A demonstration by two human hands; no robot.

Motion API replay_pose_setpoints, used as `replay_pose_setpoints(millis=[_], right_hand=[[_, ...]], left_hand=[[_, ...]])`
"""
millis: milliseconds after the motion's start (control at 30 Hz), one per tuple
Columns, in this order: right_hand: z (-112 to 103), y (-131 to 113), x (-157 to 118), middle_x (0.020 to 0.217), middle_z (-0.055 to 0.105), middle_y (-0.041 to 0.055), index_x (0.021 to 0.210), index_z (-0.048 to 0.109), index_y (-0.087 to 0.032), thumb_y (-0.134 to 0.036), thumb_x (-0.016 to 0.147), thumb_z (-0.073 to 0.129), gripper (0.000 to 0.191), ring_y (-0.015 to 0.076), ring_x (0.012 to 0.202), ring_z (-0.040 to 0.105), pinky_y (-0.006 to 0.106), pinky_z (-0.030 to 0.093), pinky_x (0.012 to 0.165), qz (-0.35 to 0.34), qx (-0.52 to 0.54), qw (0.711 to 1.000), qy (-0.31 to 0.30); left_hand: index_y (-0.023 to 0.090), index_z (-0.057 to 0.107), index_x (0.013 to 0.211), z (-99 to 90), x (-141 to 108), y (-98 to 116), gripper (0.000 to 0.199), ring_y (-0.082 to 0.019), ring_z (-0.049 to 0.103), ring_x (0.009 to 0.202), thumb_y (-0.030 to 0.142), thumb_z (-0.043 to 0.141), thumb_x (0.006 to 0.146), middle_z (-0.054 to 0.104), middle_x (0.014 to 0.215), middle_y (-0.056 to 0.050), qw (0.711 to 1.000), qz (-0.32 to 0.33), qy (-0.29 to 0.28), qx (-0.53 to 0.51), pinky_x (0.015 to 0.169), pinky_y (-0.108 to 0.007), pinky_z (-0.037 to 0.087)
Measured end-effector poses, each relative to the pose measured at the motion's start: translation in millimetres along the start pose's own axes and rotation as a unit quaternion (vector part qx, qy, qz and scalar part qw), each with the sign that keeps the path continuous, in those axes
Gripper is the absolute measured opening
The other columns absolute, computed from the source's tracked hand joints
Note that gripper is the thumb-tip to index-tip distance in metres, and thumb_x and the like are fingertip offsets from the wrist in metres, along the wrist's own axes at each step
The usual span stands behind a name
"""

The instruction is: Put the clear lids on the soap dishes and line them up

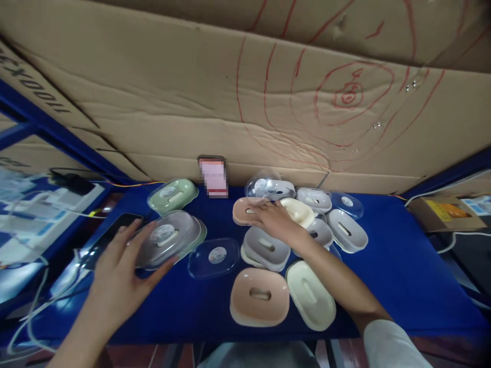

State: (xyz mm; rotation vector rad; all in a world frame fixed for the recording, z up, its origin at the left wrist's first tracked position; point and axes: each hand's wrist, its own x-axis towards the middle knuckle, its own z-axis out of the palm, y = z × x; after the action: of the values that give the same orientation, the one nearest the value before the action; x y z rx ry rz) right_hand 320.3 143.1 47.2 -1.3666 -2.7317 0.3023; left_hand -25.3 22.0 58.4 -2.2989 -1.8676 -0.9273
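Observation:
My left hand point(123, 266), fingers spread, rests against the near left side of a grey dish with a clear lid and round label point(180, 225); a green edge shows beneath it. My right hand point(272, 217) reaches over the group of dishes, its fingertips on a small orange dish point(241, 210). Beside that hand is a cream dish point(299, 212), with a grey dish point(266, 248) below it. Nearer me are a larger orange dish point(260, 306) and a pale yellow one point(310, 296). A loose clear lid point(203, 260) lies between the two groups.
A lidded green dish point(172, 197) lies back left. A phone point(214, 176) leans on the cardboard wall point(172, 102). Another dark phone point(111, 237) lies by my left hand. More grey dishes point(347, 230) and a clear lid point(347, 204) are at right. Cables and a box flank the blue table point(402, 276).

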Motion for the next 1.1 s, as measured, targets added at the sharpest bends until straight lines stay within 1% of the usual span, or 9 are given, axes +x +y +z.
replay_pose_setpoints(millis=[67, 167, 367, 500, 600, 700, 800, 967, 1100], right_hand=[[1.9, -7.2, 6.1, 0.152, 0.064, 0.0161, 0.147, 0.064, -0.020, -0.043, 0.109, 0.059, 0.045, 0.0326, 0.145, 0.055, 0.050, 0.043, 0.114, 0.008, -0.013, 1.000, 0.009], [5.2, -14.6, 13.4, 0.143, 0.070, 0.0171, 0.136, 0.070, -0.017, -0.043, 0.107, 0.064, 0.040, 0.0322, 0.139, 0.060, 0.047, 0.045, 0.110, 0.003, -0.036, 0.999, 0.017], [1.7, -21.2, 15.2, 0.131, 0.075, 0.0167, 0.131, 0.071, -0.013, -0.013, 0.106, 0.058, 0.028, 0.0272, 0.127, 0.067, 0.041, 0.043, 0.110, -0.046, -0.080, 0.996, 0.013], [-3.3, -32.0, 10.8, 0.131, 0.075, 0.0201, 0.135, 0.068, -0.011, -0.044, 0.111, 0.055, 0.043, 0.0300, 0.123, 0.070, 0.043, 0.047, 0.106, -0.034, -0.092, 0.995, 0.002], [-3.5, -47.1, 12.9, 0.117, 0.078, 0.0242, 0.127, 0.071, -0.006, -0.060, 0.100, 0.069, 0.060, 0.0348, 0.112, 0.074, 0.043, 0.051, 0.098, -0.014, -0.105, 0.994, -0.017], [-4.3, -58.5, 20.0, 0.112, 0.078, 0.0255, 0.116, 0.074, -0.004, -0.041, 0.097, 0.077, 0.042, 0.0354, 0.110, 0.075, 0.043, 0.052, 0.096, -0.018, -0.115, 0.993, -0.035], [-11.0, -56.8, 25.0, 0.113, 0.080, 0.0209, 0.118, 0.074, -0.007, -0.022, 0.105, 0.063, 0.023, 0.0314, 0.111, 0.075, 0.041, 0.050, 0.097, -0.039, -0.113, 0.992, -0.041], [-30.4, -44.0, 9.7, 0.116, 0.080, 0.0163, 0.140, 0.064, -0.014, -0.025, 0.115, 0.044, 0.034, 0.0265, 0.110, 0.076, 0.039, 0.050, 0.099, -0.028, -0.069, 0.997, 0.015], [-47.9, -39.7, -32.3, 0.121, 0.079, 0.0142, 0.127, 0.070, -0.017, -0.030, 0.114, 0.049, 0.028, 0.0271, 0.114, 0.074, 0.042, 0.051, 0.102, -0.019, -0.016, 0.995, 0.100]], left_hand=[[0.036, 0.050, 0.156, 10.4, -6.1, -17.3, 0.067, -0.047, 0.053, 0.145, 0.061, 0.063, 0.094, 0.046, 0.166, -0.009, 1.000, -0.012, 0.005, -0.001, 0.119, -0.072, 0.044], [0.029, 0.060, 0.144, 19.7, -6.5, -21.4, 0.067, -0.043, 0.059, 0.139, 0.070, 0.064, 0.092, 0.056, 0.156, -0.013, 0.999, -0.031, 0.041, -0.003, 0.118, -0.066, 0.047], [0.027, 0.061, 0.146, 16.3, -2.8, -9.8, 0.065, -0.041, 0.057, 0.142, 0.068, 0.060, 0.097, 0.059, 0.153, -0.015, 0.994, -0.086, 0.062, -0.029, 0.121, -0.064, 0.044], [0.037, 0.054, 0.155, 12.2, -8.7, -5.6, 0.061, -0.043, 0.056, 0.144, 0.056, 0.063, 0.098, 0.053, 0.161, -0.008, 0.988, -0.126, 0.076, -0.046, 0.122, -0.067, 0.043], [0.044, 0.047, 0.160, 12.8, -12.7, 0.9, 0.062, -0.043, 0.050, 0.149, 0.050, 0.062, 0.100, 0.045, 0.168, -0.003, 0.988, -0.127, 0.065, -0.052, 0.125, -0.067, 0.040], [0.045, 0.044, 0.161, 14.2, -13.8, 11.7, 0.063, -0.041, 0.049, 0.150, 0.048, 0.063, 0.101, 0.043, 0.170, -0.003, 0.989, -0.115, 0.077, -0.047, 0.125, -0.065, 0.041], [0.047, 0.042, 0.163, 12.0, -13.4, 25.3, 0.065, -0.040, 0.047, 0.152, 0.043, 0.064, 0.102, 0.042, 0.171, -0.002, 0.986, -0.121, 0.105, -0.048, 0.127, -0.065, 0.039], [0.044, 0.038, 0.166, 12.3, -11.2, 48.8, 0.069, -0.038, 0.043, 0.155, 0.033, 0.065, 0.103, 0.040, 0.172, -0.006, 0.983, -0.112, 0.124, -0.082, 0.126, -0.064, 0.039], [0.041, 0.035, 0.167, 23.3, -5.7, 70.2, 0.071, -0.038, 0.042, 0.157, 0.032, 0.064, 0.103, 0.038, 0.172, -0.008, 0.979, -0.082, 0.113, -0.148, 0.124, -0.063, 0.042]])
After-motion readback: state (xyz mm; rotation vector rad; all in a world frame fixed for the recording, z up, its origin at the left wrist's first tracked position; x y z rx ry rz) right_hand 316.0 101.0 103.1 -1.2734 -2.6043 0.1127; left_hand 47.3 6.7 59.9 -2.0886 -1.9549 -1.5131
